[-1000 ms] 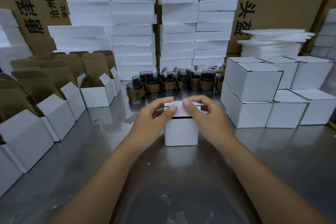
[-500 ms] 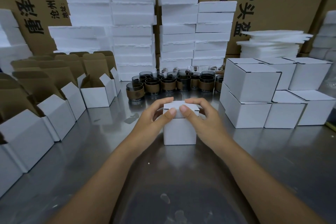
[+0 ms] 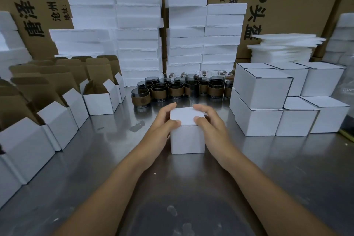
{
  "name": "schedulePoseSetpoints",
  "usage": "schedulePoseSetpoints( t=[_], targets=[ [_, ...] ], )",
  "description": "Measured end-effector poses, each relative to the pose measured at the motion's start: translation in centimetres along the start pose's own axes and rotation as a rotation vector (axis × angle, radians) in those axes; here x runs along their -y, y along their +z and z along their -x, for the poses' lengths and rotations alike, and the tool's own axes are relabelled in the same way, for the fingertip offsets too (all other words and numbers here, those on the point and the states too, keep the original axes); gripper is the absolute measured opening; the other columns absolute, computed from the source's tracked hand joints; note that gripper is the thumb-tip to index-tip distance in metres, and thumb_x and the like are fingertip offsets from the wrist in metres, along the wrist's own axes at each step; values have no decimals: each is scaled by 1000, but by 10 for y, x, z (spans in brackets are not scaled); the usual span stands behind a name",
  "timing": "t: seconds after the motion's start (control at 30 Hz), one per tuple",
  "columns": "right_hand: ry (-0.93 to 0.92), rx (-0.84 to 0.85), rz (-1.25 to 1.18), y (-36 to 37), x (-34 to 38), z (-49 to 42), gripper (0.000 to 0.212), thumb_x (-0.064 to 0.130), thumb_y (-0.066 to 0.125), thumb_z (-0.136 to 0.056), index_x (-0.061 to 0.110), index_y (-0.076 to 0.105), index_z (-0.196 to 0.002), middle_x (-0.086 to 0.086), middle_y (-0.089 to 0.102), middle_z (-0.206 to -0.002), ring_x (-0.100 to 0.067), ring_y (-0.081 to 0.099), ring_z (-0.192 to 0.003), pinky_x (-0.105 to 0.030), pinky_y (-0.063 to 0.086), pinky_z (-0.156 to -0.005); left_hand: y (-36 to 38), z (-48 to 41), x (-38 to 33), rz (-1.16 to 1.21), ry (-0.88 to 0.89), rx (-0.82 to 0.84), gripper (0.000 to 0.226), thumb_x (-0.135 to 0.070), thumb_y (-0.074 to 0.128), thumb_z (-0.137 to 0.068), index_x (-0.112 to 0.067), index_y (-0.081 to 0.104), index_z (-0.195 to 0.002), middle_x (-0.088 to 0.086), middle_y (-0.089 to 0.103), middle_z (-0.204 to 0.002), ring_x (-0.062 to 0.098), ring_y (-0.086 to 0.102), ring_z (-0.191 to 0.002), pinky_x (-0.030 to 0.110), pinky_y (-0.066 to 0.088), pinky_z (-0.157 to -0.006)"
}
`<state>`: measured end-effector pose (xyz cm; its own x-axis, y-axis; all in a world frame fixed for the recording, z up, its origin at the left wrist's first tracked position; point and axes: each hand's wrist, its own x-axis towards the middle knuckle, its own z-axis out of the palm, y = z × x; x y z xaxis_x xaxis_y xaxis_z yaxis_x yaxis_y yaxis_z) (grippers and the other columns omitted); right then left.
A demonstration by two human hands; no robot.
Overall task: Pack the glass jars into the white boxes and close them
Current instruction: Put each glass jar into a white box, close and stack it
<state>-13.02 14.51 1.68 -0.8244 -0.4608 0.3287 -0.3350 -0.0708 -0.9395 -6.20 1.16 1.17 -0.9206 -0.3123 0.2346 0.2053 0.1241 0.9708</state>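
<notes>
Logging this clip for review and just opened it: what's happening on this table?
A person is boxing glass jars. Both hands, left hand and right hand, grip the small white cardboard box on the steel table, its lid flat and closed. Behind it stand unpacked dark glass jars with brown sleeves. Open empty white boxes line the left; closed stacked white boxes sit right.

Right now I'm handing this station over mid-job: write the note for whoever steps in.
Left hand and right hand grip the white box at centre table, lid flat, looks closed.
Closed boxes stacked on the right.
Open boxes lined up on the left, waiting.
Glass jars clustered behind the held box, unpacked.
Done: this box appears shut; contents not visible.
Left: add it to the right stack, then fill and close the open ones.
</notes>
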Motion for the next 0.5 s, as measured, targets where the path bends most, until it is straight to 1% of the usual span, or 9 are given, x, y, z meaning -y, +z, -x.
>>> schedulePoseSetpoints(
  t=[0.1, 0.17, 0.2, 0.27, 0.33, 0.37, 0.4, 0.43, 0.5],
  targets=[
    [26, -24, -19, 2, 1, 2, 29, 16, 50, -94, 40, 52, -109, 7, 53, -124, -6, 51, -111, -10, 41, -77, -2, 2, 0, -35, -4, 0, 36, -22, 50, -95, -45, 44, -123, -31, 48, -114, -25, 53, -86, -1, 42, -65],
    [-19, -97, 41, 3, 0, 4, 27, 19, 53, -94, 37, 50, -114, 11, 52, -124, 0, 50, -110, -15, 41, -83, -3, 5, -3, -76, 9, -15, 37, -33, 55, -93, -45, 42, -126, -37, 44, -111, -34, 45, -87, -4, 39, -65],
    [-64, -147, 90, 3, -1, 6, 25, 20, 54, -93, 34, 51, -114, 12, 51, -122, 4, 49, -108, -14, 40, -83, -3, 7, -4, -98, 25, -30, 40, -40, 57, -89, -45, 42, -126, -39, 43, -111, -35, 42, -89, -4, 39, -67],
    [-130, -199, 178, 4, -1, 10, 19, 21, 58, -91, 29, 55, -108, 12, 52, -116, 9, 48, -102, -9, 37, -82, -3, 8, -6, -136, 34, -58, 48, -54, 57, -78, -48, 42, -124, -38, 44, -112, -34, 41, -94, 2, 41, -73],
    [-131, -149, 227, 5, 0, 14, 23, 17, 59, -88, 30, 54, -107, 12, 50, -115, 15, 44, -100, -2, 33, -82, -2, 8, -7, -152, 32, -94, 48, -58, 57, -72, -52, 42, -117, -37, 45, -111, -30, 43, -96, 8, 39, -77],
    [-118, -100, 244, 7, 0, 16, 29, 14, 57, -86, 31, 51, -110, 12, 46, -118, 14, 42, -101, -2, 32, -86, -3, 8, -7, -142, 30, -116, 46, -56, 58, -72, -52, 43, -115, -36, 45, -111, -26, 45, -98, 9, 39, -79],
    [-103, -49, 262, 8, 1, 18, 36, 14, 56, -84, 33, 48, -114, 12, 43, -122, 11, 41, -105, -7, 33, -93, -3, 7, -6, -125, 23, -138, 42, -53, 59, -74, -51, 44, -113, -32, 47, -113, -19, 46, -102, 12, 39, -81],
    [-91, -8, 289, 10, 1, 20, 43, 17, 55, -82, 33, 44, -120, 13, 39, -125, 6, 38, -111, -17, 34, -100, -4, 6, -5, -104, 15, -153, 38, -49, 60, -78, -50, 46, -113, -26, 49, -116, -12, 48, -105, 16, 40, -84],
    [-84, 39, 397, 14, 1, 25, 61, 28, 62, -77, 33, 34, -132, 14, 30, -133, -3, 34, -122, -31, 33, -106, -4, 5, -5, -58, 9, -151, 29, -38, 60, -86, -48, 49, -111, -21, 52, -117, -7, 52, -103, 17, 43, -79]
  ],
)
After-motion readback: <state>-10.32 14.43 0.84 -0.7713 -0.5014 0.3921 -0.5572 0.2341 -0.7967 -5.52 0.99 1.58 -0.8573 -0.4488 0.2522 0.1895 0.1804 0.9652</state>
